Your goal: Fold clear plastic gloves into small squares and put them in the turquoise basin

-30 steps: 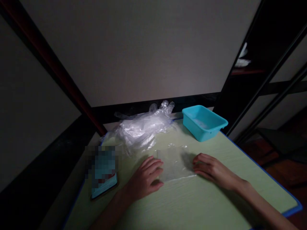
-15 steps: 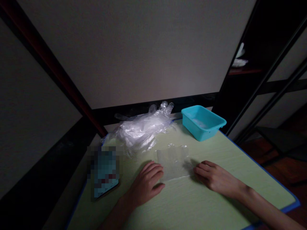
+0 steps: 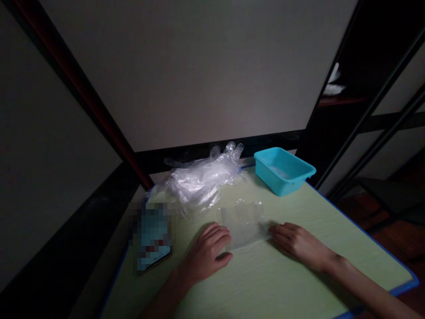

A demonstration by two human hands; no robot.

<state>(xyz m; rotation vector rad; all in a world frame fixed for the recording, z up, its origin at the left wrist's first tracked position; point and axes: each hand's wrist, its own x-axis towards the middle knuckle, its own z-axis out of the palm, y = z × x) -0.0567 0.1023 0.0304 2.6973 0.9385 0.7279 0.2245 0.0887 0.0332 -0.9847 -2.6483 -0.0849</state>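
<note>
A clear disposable plastic glove (image 3: pixel 244 223), seemingly folded into a rough square, lies flat on the pale green table between my hands. Along its left edge rests my left hand (image 3: pixel 210 252), fingers slightly bent and thumb held apart. At the opposite side my right hand (image 3: pixel 295 241) has its fingers bunched together on the glove's lower right corner; the fingertips are partly hidden. Behind, a loose heap of clear plastic gloves (image 3: pixel 202 179) sits against the wall. A turquoise plastic basket (image 3: pixel 282 184) stands at the back right with something clear or whitish inside.
A phone-like device (image 3: pixel 154 239), its screen blurred out, lies at the table's left side. The table (image 3: pixel 265 283) has a blue edge and meets a light panel wall (image 3: pixel 212 79). To the right is a dark open shelf (image 3: pixel 345 102) with white items.
The whole view has shifted slightly to the right. Both hands keep nearly the same place beside the glove, whose lower edge looks a little less flat near my right hand.
</note>
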